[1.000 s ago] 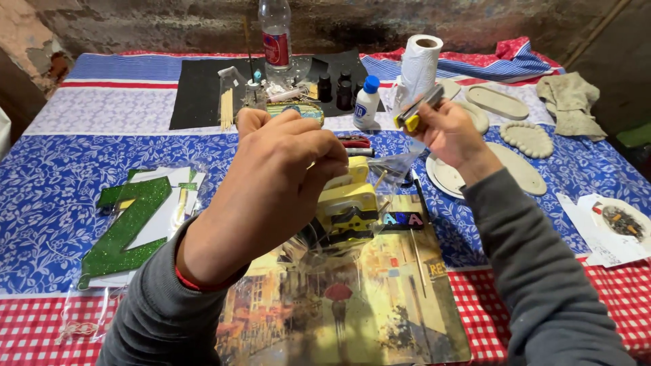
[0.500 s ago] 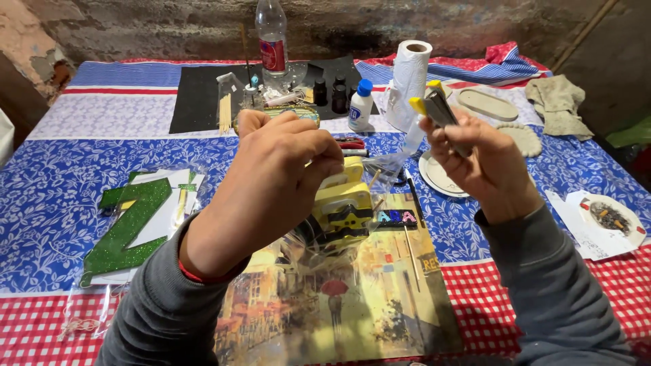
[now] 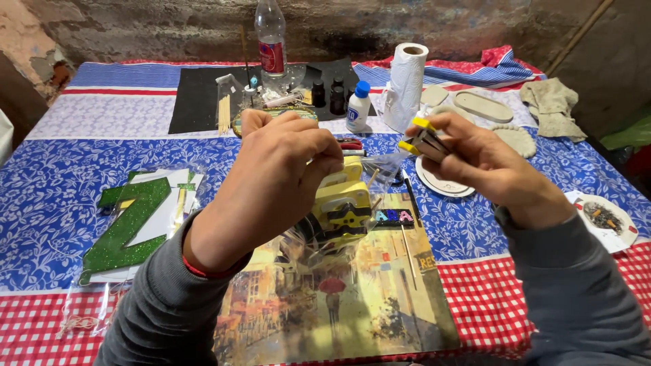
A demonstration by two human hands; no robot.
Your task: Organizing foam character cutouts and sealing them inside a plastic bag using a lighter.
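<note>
2 hands work above a table [image 3: 81, 146] laid with blue floral cloth and a red checked strip. The left hand [image 3: 285, 169] is curled, fingertips pinched on the top of 1 clear plastic bag [image 3: 325, 237] that hangs over a painted street-scene picture [image 3: 352, 305] and holds a yellow and black piece [image 3: 342, 203]. The right hand [image 3: 485, 163] is closed around 1 small bundle of yellow-tipped wooden clips [image 3: 424, 141], held up just right of the bag; how many clips are in it cannot be told.

Around them lie 1 green glitter letter [image 3: 129, 227] in its own wrapper at the left, 1 clear bottle [image 3: 271, 41] and 1 paper towel roll [image 3: 409, 78] at the back, 1 small white bottle with a blue cap [image 3: 359, 108], 3 small dark bottles [image 3: 332, 95], and 1 white dish [image 3: 607, 220] at the right edge.

Compared with 0.5 s ago, the right hand has dropped a little and tipped the clips from upright to slanting leftward. The left hand keeps its pinch on the bag, unmoved.
</note>
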